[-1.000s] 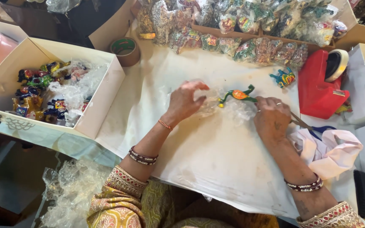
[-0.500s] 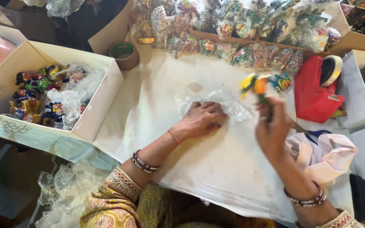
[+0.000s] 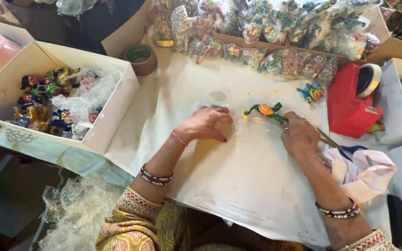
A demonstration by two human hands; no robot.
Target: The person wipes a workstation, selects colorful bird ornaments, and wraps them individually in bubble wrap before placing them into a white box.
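Green bird figurine (image 3: 265, 110) pinched by right hand (image 3: 299, 135) fingers; left hand (image 3: 205, 124), fingers spread, flat on bubble wrap (image 3: 252, 128) w/ nothing gripped.

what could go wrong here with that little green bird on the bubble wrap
The painted green bird figurine has a thin neck and beak; the right hand pinches it at the tail end, so pressure there might snap a slender part. The bubble wrap sheet is held flat only by the left hand, so it may slide on the smooth white paper. Scissors lie right beside the right hand and could nick a finger or the wrap.
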